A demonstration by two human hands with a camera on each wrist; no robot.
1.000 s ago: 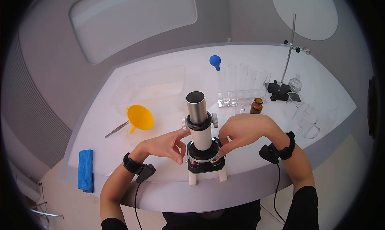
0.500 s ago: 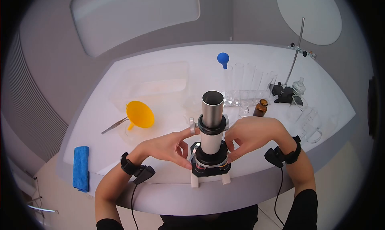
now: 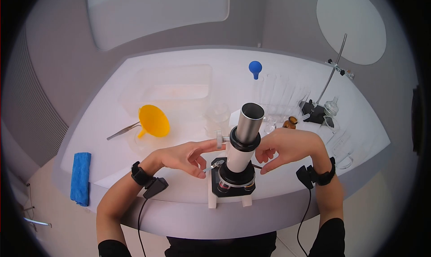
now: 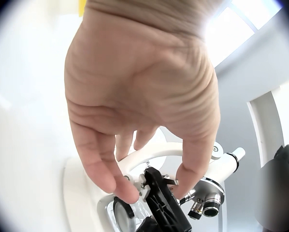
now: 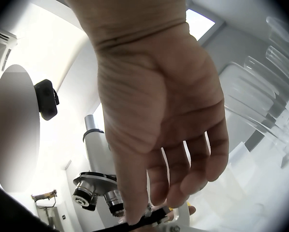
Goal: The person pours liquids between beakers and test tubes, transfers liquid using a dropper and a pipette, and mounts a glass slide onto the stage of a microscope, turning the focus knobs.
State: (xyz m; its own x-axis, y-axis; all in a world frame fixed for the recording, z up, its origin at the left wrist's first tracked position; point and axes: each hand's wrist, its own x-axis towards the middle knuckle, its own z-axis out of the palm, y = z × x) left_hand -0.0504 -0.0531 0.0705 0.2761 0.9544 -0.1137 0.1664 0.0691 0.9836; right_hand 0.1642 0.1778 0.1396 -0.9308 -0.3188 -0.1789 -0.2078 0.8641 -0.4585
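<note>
Microscope with white body, black stage and silver metal tube stands on the white table, near its front edge, and its tube is leaning.

Left hand is at the left side of the microscope, partly open, with the fingers gently bent. Its thumb tip touches the small shiny metal clip on the stage; whether a finger also presses it from below, I cannot tell. Right hand is at the right side of the microscope, also relaxed and partly open. Its thumb reaches down to the stage edge, while the other fingers hang loosely bent and hold nothing.

To the left of the microscope lie the yellow plastic funnel, the silver metal tweezers just beside it, and, farther out, the folded blue cloth. Behind it and to the left is the clear plastic tub. Behind it and to the right are the blue bulb, the clear glass test tubes, the brown glass bottle and the metal stand with black base.
</note>
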